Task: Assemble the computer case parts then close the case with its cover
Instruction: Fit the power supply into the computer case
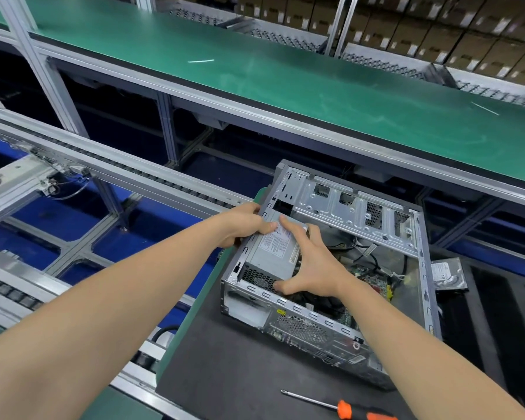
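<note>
We judge the job to be at an early-to-middle stage. The case [309, 328] lies open on the bench [240, 374], and the supply [273, 253] sits in its left near corner, under both hands. The right hand [312, 262] is spread wide across the supply: its fingers [288, 227] reach the far end, some dipping down the inner side, and the thumb is braced at the near, vented end, so it holds the box between them. The left hand [246, 225] grips the case's left wall, fingers curled over the outside and thumb resting on the supply's top edge. This looks to us like seating or nudging the supply into place.

A board [373, 280] with loose cables lies in the case floor, to the right of the right hand's fingers. A drive [447, 274] lies on the bench outside the case, well to the right of those fingers, so we take it as not yet fitted. A screwdriver [340, 408] lies untouched on the bench, nearer us than either hand. Still to do, we think: fasten the supply, fit the drive, connect the cables, and close the case.

The cover is nowhere in view. We cannot tell whether the supply is fully seated or screwed. The right hand and forearm hide the cables beneath them, and the screwdriver handle is cut off at the frame edge.
</note>
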The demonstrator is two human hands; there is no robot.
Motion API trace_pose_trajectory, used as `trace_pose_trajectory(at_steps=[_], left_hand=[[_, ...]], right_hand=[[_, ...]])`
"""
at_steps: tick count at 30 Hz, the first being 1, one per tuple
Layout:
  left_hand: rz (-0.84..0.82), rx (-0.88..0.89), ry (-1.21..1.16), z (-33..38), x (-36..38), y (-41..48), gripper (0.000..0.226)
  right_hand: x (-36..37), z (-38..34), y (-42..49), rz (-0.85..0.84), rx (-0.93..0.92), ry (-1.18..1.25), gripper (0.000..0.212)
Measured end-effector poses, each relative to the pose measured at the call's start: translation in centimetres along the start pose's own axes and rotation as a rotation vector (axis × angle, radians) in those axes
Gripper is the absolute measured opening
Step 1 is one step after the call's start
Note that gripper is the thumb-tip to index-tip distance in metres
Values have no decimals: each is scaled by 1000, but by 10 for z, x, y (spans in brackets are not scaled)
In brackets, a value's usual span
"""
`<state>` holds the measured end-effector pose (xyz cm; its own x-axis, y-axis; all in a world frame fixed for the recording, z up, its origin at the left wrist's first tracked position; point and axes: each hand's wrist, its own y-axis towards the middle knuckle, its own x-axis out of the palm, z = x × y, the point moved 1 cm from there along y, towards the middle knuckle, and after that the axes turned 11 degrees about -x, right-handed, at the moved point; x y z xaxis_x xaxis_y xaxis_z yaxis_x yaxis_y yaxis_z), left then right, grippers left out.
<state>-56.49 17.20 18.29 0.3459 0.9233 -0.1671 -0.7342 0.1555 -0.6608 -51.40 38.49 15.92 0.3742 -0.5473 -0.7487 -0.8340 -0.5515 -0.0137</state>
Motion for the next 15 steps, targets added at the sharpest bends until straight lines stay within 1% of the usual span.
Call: trace_pose_trajectory(at_steps=[3,5,6,7,8,9,10,11,12,13,14,15], left_hand=[[-8,6,16,1,1,0,48],[-2,2,7,1,2,-1,45],[4,1,7,1,2,0,45],[4,4,7,1,1,0,46],[-5,10,0,0,0,1,47],[-22,15,-15,-2,-2,2,48],[-39,18,-25,-4,-4,2,49],[-50,17,-22,-6,-6,1,49],[-59,9,-18,-7,-7,-1,50],[-65,-5,-31,-8,-9,-3,53],[-68,-29,-76,-9,-11,-3,57],[-72,-50,-141,-10,-12,-2,57]], right_hand=[[-1,-2,0,-39,17,-7,135],[-12,-6,0,-141,47,-33,137],[-21,-11,0,-175,46,-54,131],[-30,-19,0,-154,36,-56,117],[-39,-27,2,-47,11,-26,94],[-47,-35,6,158,-20,48,67],[-57,-43,11,420,-59,145,41],[-66,-49,15,651,-112,286,27],[-72,-54,20,810,-172,486,31],[-73,-57,27,866,-225,737,38],[-68,-60,33,839,-247,963,42],[-57,-63,40,805,-196,1090,45]])
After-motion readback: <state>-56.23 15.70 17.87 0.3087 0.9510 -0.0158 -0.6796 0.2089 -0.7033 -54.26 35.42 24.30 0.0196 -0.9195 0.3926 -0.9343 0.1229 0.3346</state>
